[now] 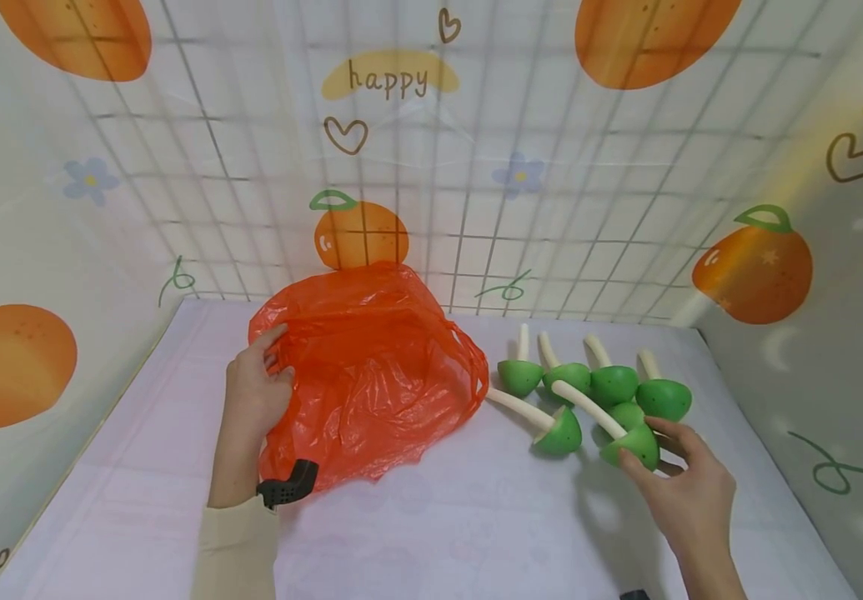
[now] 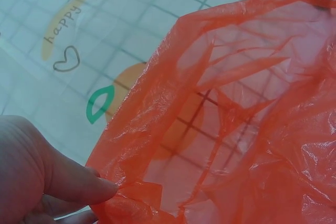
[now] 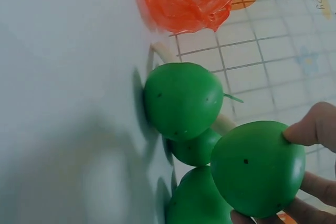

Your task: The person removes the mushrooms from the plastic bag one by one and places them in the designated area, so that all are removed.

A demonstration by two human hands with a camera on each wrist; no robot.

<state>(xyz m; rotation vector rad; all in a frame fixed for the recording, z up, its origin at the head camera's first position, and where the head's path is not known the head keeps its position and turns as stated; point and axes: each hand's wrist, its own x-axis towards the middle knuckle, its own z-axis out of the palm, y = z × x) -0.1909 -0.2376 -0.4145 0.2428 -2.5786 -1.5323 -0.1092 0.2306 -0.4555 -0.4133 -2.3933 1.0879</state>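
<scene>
My left hand [image 1: 257,383] pinches the left edge of a red plastic bag [image 1: 371,408]. In the left wrist view the thumb presses on the thin film of the bag [image 2: 131,145], whose mouth gapes. At the right, my right hand [image 1: 694,492] holds a green-capped toy mushroom [image 1: 637,448] by its cap, fingers and thumb around the sides. Its pale stem points up and left, toward the bag. In the right wrist view the held mushroom's smooth cap [image 3: 260,169] shows small dark dots, and its stem is hidden.
Another green mushroom [image 1: 560,433] lies between the bag and my right hand, stem toward the bag's handle [image 1: 476,367]. Several more mushrooms [image 1: 613,383] stand clustered behind, stems leaning back. A white grid wall [image 1: 469,242] with a printed sheet encloses the table [image 1: 461,533].
</scene>
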